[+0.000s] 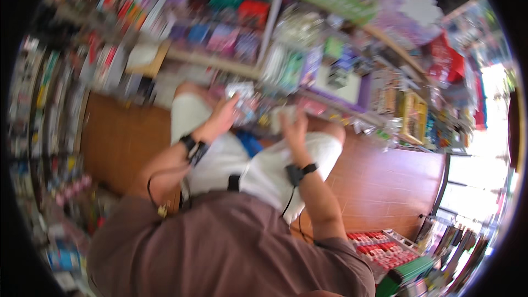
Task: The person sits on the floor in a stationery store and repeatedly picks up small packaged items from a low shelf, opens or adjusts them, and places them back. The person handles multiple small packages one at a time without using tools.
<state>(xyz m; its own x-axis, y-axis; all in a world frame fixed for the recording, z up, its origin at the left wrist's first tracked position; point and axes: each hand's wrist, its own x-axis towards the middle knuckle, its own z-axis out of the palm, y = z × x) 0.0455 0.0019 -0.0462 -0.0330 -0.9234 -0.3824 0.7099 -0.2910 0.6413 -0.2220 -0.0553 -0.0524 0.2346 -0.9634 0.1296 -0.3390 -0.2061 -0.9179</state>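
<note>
My left hand [220, 119], with a black strap and device on the wrist, is closed around a shiny clear plastic packet [242, 101] with white and bluish parts. My right hand [295, 128] is raised over my right thigh, its fingers apart, beside a pale blurred item [281, 119]; whether it touches that item cannot be told. Between and beyond the hands lie more small packaged goods, blurred by motion. Something blue [248, 143] shows between my thighs.
Ahead stand shelves and bins of packaged goods, with a purple-edged tray [361, 97] and a yellow box [413, 117]. Filled shelves [53, 103] line the left side. At lower right, a container of red-and-white items [387, 251] stands on the brown floor [379, 189].
</note>
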